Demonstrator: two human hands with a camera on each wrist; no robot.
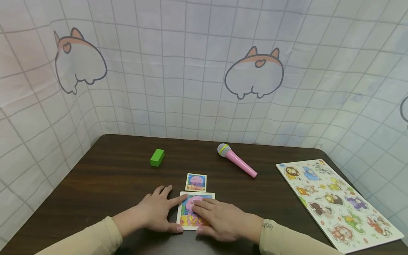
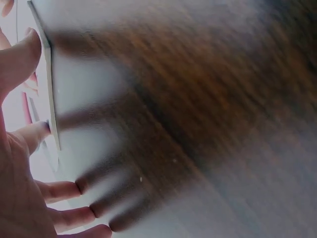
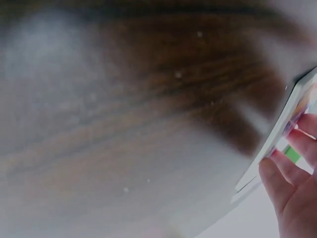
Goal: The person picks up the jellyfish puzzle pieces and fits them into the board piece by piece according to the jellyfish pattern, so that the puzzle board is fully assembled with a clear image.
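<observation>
A jellyfish picture board (image 1: 188, 221) with a pale border lies flat on the dark table in the head view. My left hand (image 1: 156, 209) is spread at its left side, thumb near the lower left corner and index fingertip on its upper left part. The other left fingertips touch the table, as the left wrist view shows. My right hand (image 1: 226, 219) lies over the board's right half, its fingers resting on the picture and its thumb at the near edge. Just beyond the board is a smaller matching jellyfish card (image 1: 196, 182).
A green block (image 1: 157, 158) sits farther back on the left. Beyond the cards to the right lies a pink toy microphone (image 1: 239, 161). An animal puzzle board (image 1: 322, 187) covers the table's right side. Behind the table hangs a white checked curtain (image 1: 178, 71).
</observation>
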